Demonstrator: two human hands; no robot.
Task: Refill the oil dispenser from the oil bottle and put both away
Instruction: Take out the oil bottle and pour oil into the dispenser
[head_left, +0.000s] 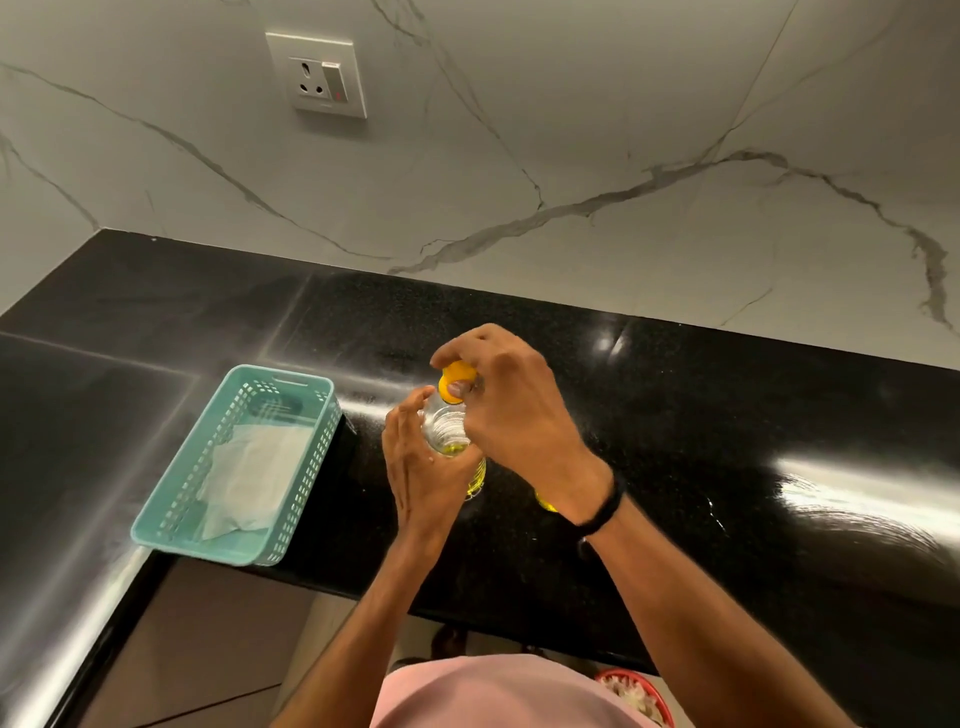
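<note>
Pinched in the right grip (514, 410) is a round yellow plastic cap (456, 376). The thumb and fingertips close on its sides, and the thumb tip shows against its lower face. The cap is tilted and sits at the far edge of the open mouth of a clear ribbed plastic bottle (447, 428); whether it touches the rim cannot be told. The left grip (415, 467) clasps that bottle from its left side, with fingers curled round the upper body just below the neck, and holds it upright over the counter. Through the open mouth a little yellow oil shows at the bottom, and more yellow glints along the bottle's lower right side beneath the right palm.

A black band (605, 512) circles the right wrist. Just under that wrist a second small yellow object (545, 503) peeks out on the counter; most of it is hidden, so what it is cannot be told.

Both forearms reach in from the near edge over a polished black speckled stone counter (675, 415), which carries bright reflections. To the left of the hands, near but apart from them, a teal perforated plastic basket (280, 371) lies at an angle with its near corner jutting over the counter's front edge. A crumpled white cloth or paper (249, 478) lies in it.

Behind the counter rises a white marble-patterned wall (571, 130) with grey veins, bearing a white socket plate with a switch (317, 75). At the bottom edge show a pink garment (493, 696) and, to its right, part of a red-rimmed item (634, 691).
</note>
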